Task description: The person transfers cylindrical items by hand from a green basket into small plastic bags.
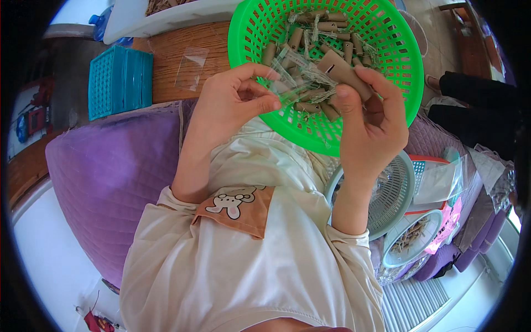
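Observation:
A bright green plastic basket [409,94] sits in front of me, holding several small brown tags [332,25] with pale strings. My right hand [373,124] is closed over its right side, thumb and fingers gripping a flat brown cardboard piece [343,72] with a small dark slot. To the left, my left hand [232,102] is closed in a pinch at the edge of a clear plastic bag [287,63]. The bag lies close to the cardboard piece, above the tags. Its outline is hard to follow against them.
A teal lattice box [120,82] and a clear plastic sleeve [191,67] rest on the wooden table [166,44]. At my right are a grey colander [406,191], a small pale basket [437,224] of brown bits and clear bags [442,182]. Another person's dark-clothed legs [470,110] are beyond.

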A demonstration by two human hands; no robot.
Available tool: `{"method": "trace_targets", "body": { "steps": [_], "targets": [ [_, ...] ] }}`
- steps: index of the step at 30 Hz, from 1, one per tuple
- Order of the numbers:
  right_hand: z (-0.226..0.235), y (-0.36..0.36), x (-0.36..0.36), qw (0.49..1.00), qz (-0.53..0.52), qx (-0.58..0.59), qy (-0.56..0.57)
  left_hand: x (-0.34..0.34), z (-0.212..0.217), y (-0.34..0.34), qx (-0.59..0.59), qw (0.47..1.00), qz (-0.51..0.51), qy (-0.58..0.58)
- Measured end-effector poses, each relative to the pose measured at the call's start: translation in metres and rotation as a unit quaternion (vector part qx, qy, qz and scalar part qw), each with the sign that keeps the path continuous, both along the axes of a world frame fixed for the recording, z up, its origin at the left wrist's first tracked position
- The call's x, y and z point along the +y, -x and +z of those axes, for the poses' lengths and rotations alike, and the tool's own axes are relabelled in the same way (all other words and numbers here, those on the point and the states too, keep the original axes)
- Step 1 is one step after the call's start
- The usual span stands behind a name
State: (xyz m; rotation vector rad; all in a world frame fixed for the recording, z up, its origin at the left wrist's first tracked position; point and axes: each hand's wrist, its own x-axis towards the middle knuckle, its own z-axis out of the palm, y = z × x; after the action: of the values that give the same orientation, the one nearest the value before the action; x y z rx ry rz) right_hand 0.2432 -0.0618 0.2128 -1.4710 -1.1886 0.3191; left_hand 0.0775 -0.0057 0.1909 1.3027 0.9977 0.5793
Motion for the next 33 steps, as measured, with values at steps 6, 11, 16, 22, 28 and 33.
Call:
{"method": "trace_targets", "body": {
  "steps": [6,11,16,22,28,33],
  "targets": [
    [0.008,-0.004,0.001,0.993,0.072,-0.025,0.092,-0.001,0.003,-0.004,0.045,0.998,-0.031,-0.039],
    [0.009,-0.009,-0.002,0.978,0.131,0.017,0.164,-0.004,-0.004,-0.007,0.043,0.994,-0.045,-0.085],
    [0.017,-0.014,-0.005,0.977,0.087,0.129,0.144,-0.007,0.002,-0.008,0.076,0.992,-0.058,-0.084],
    [0.04,-0.019,-0.017,0.986,0.031,0.059,0.155,-0.012,0.013,-0.01,0.077,0.991,-0.075,-0.085],
    [0.053,-0.005,-0.026,0.988,-0.127,0.065,-0.052,-0.013,0.019,-0.015,0.078,0.99,-0.088,-0.078],
    [0.042,-0.009,-0.028,0.996,-0.071,0.046,0.039,-0.016,0.018,-0.015,0.057,0.99,-0.089,-0.099]
  ]
}}
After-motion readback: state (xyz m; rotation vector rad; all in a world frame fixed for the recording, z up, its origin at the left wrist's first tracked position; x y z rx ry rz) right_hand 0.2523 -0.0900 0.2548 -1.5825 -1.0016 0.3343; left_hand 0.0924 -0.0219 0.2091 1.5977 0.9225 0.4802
